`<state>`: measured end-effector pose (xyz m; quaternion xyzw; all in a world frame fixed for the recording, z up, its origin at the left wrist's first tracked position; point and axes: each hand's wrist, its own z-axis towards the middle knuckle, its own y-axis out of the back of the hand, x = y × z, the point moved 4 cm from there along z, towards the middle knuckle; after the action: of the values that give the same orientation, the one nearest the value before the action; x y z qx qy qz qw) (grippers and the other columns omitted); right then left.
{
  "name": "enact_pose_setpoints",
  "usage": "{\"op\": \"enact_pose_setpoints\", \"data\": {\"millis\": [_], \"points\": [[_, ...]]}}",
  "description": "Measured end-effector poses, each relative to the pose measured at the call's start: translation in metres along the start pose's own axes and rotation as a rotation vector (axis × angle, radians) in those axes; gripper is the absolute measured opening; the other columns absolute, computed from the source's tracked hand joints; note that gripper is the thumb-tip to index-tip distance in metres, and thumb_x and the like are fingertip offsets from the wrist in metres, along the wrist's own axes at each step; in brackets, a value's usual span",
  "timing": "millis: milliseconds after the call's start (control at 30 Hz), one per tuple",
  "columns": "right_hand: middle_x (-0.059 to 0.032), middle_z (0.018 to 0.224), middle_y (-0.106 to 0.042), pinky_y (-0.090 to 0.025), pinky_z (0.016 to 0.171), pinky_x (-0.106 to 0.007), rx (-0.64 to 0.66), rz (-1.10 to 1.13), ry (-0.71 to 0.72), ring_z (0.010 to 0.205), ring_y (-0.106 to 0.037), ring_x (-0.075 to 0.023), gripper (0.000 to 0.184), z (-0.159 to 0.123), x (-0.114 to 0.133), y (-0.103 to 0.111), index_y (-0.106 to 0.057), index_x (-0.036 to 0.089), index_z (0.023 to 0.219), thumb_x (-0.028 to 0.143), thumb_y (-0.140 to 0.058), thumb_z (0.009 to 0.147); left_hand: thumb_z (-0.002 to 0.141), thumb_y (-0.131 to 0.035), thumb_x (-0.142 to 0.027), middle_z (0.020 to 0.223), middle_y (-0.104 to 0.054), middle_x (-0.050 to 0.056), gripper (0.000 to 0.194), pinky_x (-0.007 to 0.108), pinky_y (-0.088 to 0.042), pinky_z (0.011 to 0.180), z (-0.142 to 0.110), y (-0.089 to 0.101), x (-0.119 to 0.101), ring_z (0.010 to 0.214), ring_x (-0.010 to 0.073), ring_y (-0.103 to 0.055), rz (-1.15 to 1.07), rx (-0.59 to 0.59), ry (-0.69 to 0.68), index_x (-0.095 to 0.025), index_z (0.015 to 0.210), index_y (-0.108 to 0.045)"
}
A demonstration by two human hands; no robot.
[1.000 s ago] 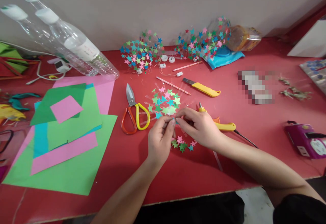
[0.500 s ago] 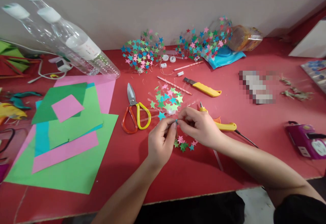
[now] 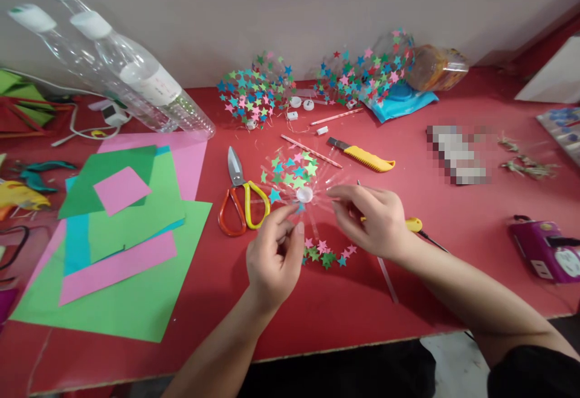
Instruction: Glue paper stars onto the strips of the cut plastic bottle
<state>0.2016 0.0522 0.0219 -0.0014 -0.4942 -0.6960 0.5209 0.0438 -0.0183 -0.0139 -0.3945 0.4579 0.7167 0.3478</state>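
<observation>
Flank the whitish hub (image 3: 304, 195) on the red table (image 3: 326, 316), apparently to reach clear strips (image 3: 310, 221) from both sides. With left hand (image 3: 274, 262), grasp nothing visible, beside blue star (image 3: 300, 207); with right hand (image 3: 378, 220), cannot tell.

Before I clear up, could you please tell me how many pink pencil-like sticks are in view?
2: one stick beyond the yellow knife, the other stick left of it, beyond the paper stars; more may be hidden.
</observation>
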Motion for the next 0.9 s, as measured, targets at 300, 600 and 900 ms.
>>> {"op": "enact_pose_setpoints", "data": {"millis": [300, 600, 900], "points": [[-0.0084, 0.094, -0.067, -0.05, 0.073, -0.033, 0.015, -0.134, 0.265, 0.083, -0.058, -0.0178, 0.018, -0.002, 0.007, -0.009, -0.061, 0.015, 0.1, 0.01, -0.056, 0.084, 0.089, -0.055, -0.016, 0.062, -0.059, -0.004, 0.03, 0.02, -0.045, 0.052, 0.005, 0.009, -0.002, 0.054, 0.009, -0.056, -0.035, -0.005, 0.012, -0.019, 0.118, -0.057], [-0.0088, 0.093, -0.067, -0.051, 0.071, -0.034, 0.043, -0.115, 0.285, 0.084, -0.058, -0.019, 0.017, -0.001, 0.006, -0.017, -0.059, 0.015, 0.099, 0.009, -0.055, 0.084, 0.088, -0.056, -0.015, 0.065, -0.061, -0.003, 0.021, 0.02, -0.045, 0.05, 0.009, 0.018, 0.0, 0.053, 0.0087, -0.056, 0.05, -0.045, -0.054, -0.02, 0.106, -0.064], [-0.0096, 0.095, -0.067, -0.052, 0.073, -0.034, 0.054, -0.107, 0.291, 0.083, -0.058, -0.0188, 0.017, -0.003, 0.007, -0.018, -0.06, 0.014, 0.099, 0.009, -0.057, 0.084, 0.083, -0.065, -0.019, 0.121, -0.054, 0.009, 0.033, 0.04, -0.046, 0.101, 0.027, 0.026, 0.004, 0.118, 0.0224, -0.052, 0.257, -0.186, -0.265, -0.023, 0.116, -0.06]]}}
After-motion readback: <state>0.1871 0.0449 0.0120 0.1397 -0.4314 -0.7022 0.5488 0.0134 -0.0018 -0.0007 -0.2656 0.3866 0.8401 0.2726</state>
